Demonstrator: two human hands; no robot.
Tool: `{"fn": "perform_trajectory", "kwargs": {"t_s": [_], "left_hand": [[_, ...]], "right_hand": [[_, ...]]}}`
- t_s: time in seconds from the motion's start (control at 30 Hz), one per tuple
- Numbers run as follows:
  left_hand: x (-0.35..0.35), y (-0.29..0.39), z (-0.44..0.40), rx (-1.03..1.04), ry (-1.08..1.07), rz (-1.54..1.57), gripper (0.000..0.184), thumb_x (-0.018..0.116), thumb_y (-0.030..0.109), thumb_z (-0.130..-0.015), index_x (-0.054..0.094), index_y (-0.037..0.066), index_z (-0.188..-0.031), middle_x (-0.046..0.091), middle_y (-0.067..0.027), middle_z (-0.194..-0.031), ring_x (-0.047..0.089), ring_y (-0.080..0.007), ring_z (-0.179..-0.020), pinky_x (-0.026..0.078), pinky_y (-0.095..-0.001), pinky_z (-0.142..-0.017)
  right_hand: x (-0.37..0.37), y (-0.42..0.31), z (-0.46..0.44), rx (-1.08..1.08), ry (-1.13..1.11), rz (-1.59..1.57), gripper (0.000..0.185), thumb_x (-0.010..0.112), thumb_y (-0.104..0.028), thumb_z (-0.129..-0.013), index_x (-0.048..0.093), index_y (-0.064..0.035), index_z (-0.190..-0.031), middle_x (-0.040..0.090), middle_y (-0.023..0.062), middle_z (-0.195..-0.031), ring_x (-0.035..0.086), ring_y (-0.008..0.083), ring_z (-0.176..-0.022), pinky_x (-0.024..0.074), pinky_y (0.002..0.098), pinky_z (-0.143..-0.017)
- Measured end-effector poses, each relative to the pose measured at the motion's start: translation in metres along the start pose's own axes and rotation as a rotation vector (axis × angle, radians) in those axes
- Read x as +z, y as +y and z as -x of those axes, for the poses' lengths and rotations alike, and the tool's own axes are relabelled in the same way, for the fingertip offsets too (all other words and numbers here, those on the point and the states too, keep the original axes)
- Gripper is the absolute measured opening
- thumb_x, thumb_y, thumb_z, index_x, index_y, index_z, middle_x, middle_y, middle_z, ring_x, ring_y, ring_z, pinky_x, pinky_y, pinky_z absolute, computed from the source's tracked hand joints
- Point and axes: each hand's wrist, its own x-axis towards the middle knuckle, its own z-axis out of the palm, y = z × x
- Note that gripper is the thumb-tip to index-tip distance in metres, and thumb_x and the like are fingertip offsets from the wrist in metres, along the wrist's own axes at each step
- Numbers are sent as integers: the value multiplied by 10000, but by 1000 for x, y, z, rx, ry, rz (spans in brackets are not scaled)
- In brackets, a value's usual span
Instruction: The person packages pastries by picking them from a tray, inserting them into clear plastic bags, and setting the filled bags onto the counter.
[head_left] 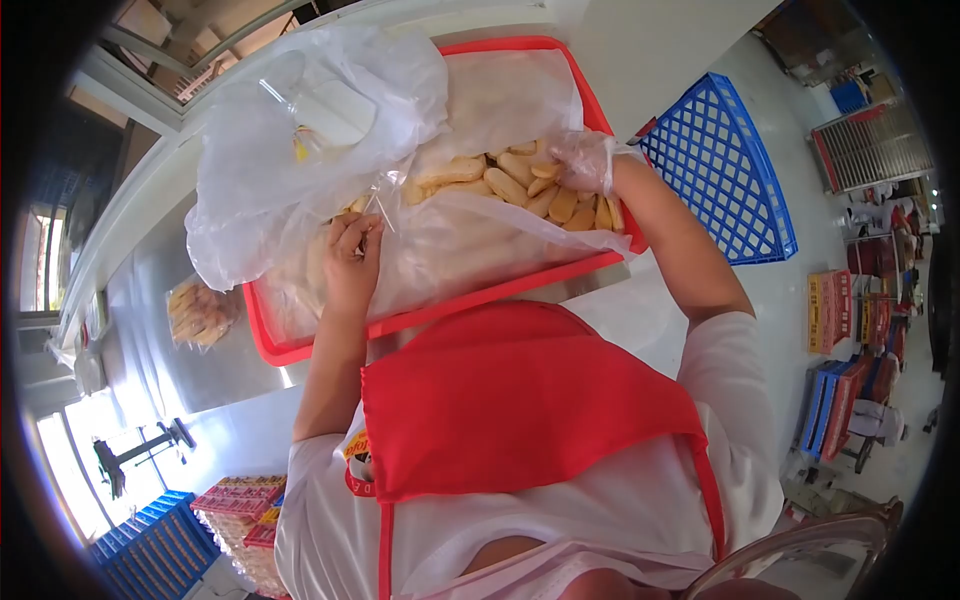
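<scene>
A red tray (590, 80) lies in front of me, lined with translucent plastic sheeting (450, 245). Elongated golden-brown biscuits (510, 178) show in a gap between the sheets. My left hand (352, 250), bare, has its fingers pinched on the edge of a clear plastic bag (385, 205) at the tray's left part. My right hand (585, 163), in a clear plastic glove, reaches into the biscuits at the right end; its fingers curl round some of them, partly hidden. A large crumpled plastic sheet (240, 190) covers the upper left, with a white container (335, 110) on or under it.
A filled bag of biscuits (200, 312) lies on the metal table (225, 365) to the left. A blue lattice crate (720, 170) stands to the right, beyond the tray. Stacked crates (240, 515) are at lower left, more along the right side.
</scene>
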Motion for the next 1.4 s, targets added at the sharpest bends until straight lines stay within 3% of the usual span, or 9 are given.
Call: {"fn": "perform_trajectory", "kwargs": {"t_s": [0.17, 0.47, 0.57, 0.67, 0.87, 0.97, 1.07, 1.17, 1.4], "left_hand": [[3, -11, 3, -26, 0, 120, 88, 595, -28, -754, 588, 26, -824, 536, -69, -769, 502, -141, -604, 412, -247, -535], [4, -9, -1, 57, -29, 46, 178, 526, -79, -739, 611, 25, -855, 516, -103, -842, 511, -163, -680, 418, -249, -551], [3, -12, 0, 51, -37, 16, 210, 514, -83, -741, 631, 31, -873, 512, -107, -862, 517, -175, -738, 422, -248, -562], [0, -13, 0, -5, -21, 73, 228, 509, -88, -740, 638, 34, -883, 512, -105, -876, 520, -180, -757, 425, -251, -570], [1, -16, -2, -2, -28, 54, 224, 512, -91, -746, 636, 33, -886, 514, -102, -881, 522, -173, -750, 425, -243, -572], [3, -17, -1, 0, 0, 51, 220, 519, -90, -747, 637, 35, -884, 516, -95, -874, 520, -166, -738, 421, -236, -567], [2, -17, -2, -14, 4, 44, 216, 526, -87, -746, 638, 37, -883, 518, -88, -869, 512, -151, -720, 416, -233, -561], [3, -18, -3, -32, -18, 15, 212, 527, -79, -752, 640, 40, -887, 518, -82, -867, 502, -133, -702, 411, -230, -558], [2, -15, -3, -75, -65, 23, 204, 523, -68, -761, 640, 35, -893, 517, -74, -856, 503, -128, -698, 407, -226, -561]], "right_hand": [[5, -7, 27, -123, 13, 46, 280, 552, -184, -758, 578, -103, -1025, 585, 135, -937, 576, 304, -839, 459, 369, -737], [6, -18, 27, -142, 24, -88, 441, 504, -165, -810, 449, -170, -1248, 551, 129, -1060, 512, 275, -976, 397, 378, -845], [44, -1, 16, -365, 428, -109, 442, 521, -157, -791, 464, -164, -1229, 529, 126, -1115, 502, 268, -1016, 405, 373, -846], [28, -8, 34, -150, 102, -328, 426, 538, -150, -771, 481, -145, -1194, 535, 128, -1097, 505, 272, -1031, 411, 367, -861], [8, -6, 30, -41, 45, -195, 497, 579, -110, -730, 459, -121, -1212, 560, 126, -1043, 525, 291, -999, 434, 353, -834], [14, 9, 42, 21, 136, -841, 526, 600, -97, -719, 449, -150, -1220, 562, 98, -1045, 528, 275, -994, 437, 351, -813], [30, 19, 39, -210, 21, -199, 548, 610, -109, -731, 423, -189, -1240, 544, 73, -1091, 530, 263, -997, 434, 350, -817], [40, 19, 36, -357, 246, -26, 591, 639, -170, -718, 401, -222, -1257, 544, 69, -1098, 533, 260, -985, 433, 348, -806], [-17, -15, 29, -44, -331, 17, 609, 672, -287, -688, 425, -205, -1238, 583, 120, -996, 563, 282, -889, 443, 376, -745]]}}
